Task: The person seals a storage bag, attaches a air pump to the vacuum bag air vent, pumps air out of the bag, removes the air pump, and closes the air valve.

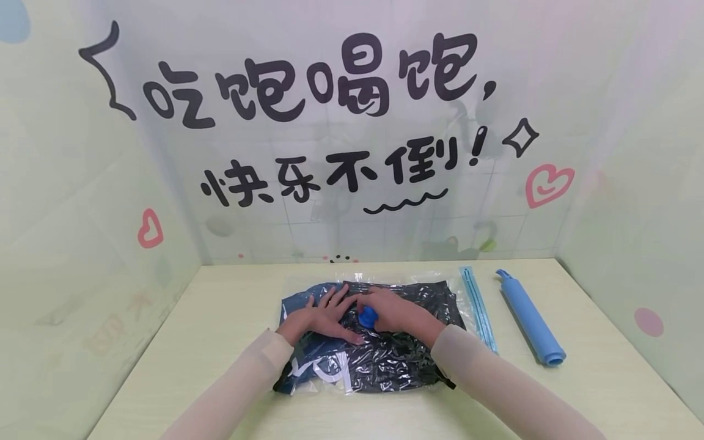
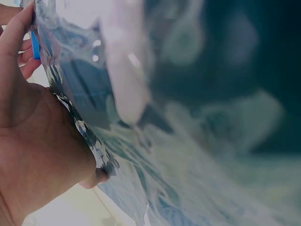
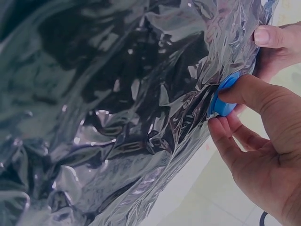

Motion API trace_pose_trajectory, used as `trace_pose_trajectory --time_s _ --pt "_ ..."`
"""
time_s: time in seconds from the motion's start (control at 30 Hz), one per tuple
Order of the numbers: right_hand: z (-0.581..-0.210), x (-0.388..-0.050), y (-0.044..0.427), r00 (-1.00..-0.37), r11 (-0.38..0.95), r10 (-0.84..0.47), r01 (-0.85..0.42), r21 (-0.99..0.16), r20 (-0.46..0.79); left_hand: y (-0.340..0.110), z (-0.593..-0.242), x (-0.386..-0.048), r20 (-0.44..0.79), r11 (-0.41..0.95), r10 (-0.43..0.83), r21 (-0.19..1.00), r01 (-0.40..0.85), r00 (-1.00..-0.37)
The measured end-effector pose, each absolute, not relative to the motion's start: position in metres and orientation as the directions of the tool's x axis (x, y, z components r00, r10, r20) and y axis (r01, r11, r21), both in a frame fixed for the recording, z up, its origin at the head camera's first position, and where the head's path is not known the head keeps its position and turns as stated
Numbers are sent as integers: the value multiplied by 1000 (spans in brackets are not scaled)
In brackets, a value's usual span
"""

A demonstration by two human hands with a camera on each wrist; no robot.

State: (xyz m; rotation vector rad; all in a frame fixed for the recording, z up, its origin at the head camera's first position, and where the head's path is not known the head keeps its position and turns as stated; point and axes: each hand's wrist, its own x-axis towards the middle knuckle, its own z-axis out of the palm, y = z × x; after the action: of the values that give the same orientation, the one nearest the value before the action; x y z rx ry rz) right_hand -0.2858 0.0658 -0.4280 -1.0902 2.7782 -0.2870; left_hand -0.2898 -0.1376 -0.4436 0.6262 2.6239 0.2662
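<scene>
A clear vacuum storage bag (image 1: pixel 407 360) lies flat on the table with dark and blue folded clothes inside, its film wrinkled. The round blue valve cap (image 1: pixel 367 317) sits near the bag's middle. My right hand (image 1: pixel 387 310) pinches this cap between thumb and fingers, as the right wrist view shows at the valve cap (image 3: pixel 225 96). Just left of the cap, my left hand (image 1: pixel 327 319) rests on the film with fingers spread and thumb stretched out. In the left wrist view the left palm (image 2: pixel 42 150) is beside the shiny film.
A blue cylindrical hand pump (image 1: pixel 532 321) lies on the table to the right of the bag. The bag's light-blue zip strip (image 1: pixel 478 308) runs along its right edge. Printed wall sheets (image 1: pixel 352 232) enclose the table at the back and sides.
</scene>
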Motion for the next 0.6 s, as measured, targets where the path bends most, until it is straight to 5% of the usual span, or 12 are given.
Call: trace_pose_trajectory --time_s 0.6 --pt "-432 -290 69 -750 739 -659 -630 -239 -62 -140 -453 -293 -341 868 485 301 396 -805"
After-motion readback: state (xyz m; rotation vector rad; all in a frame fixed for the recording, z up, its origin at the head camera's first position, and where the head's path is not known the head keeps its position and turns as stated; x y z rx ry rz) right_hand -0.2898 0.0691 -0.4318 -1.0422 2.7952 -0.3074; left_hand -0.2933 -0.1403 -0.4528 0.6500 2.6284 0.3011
